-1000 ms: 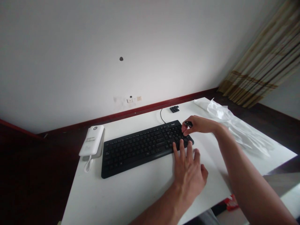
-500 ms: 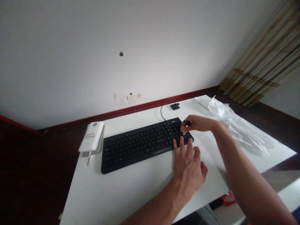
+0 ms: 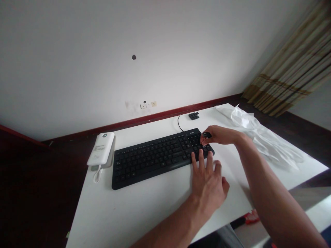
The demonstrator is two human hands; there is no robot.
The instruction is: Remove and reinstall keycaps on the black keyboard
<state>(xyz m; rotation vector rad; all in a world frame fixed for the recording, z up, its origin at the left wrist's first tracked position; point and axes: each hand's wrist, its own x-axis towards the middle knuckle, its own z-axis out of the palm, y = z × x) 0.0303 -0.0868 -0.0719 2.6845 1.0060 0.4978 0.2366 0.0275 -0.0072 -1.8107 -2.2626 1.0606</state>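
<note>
A black keyboard (image 3: 155,156) lies across the white table. My left hand (image 3: 208,177) rests with fingers spread, its fingertips on the keyboard's lower right edge. Above it, over the number pad, my right hand (image 3: 210,135) is pinched round a small dark tool (image 3: 206,134), whose tip reaches down to the keys. The fingers hide most of the tool, so its kind is unclear. Several loose black keycaps (image 3: 193,116) sit in a cluster behind the keyboard's right end.
A white power bank (image 3: 101,148) with a short looped cable is at the table's left edge. Crumpled white plastic (image 3: 248,120) covers the right side of the table (image 3: 134,206). A black cable (image 3: 179,122) runs back from the keyboard. Behind stands a wall.
The view has shifted very slightly. My right hand's pinch has tilted a little at the number pad; my left hand stays put.
</note>
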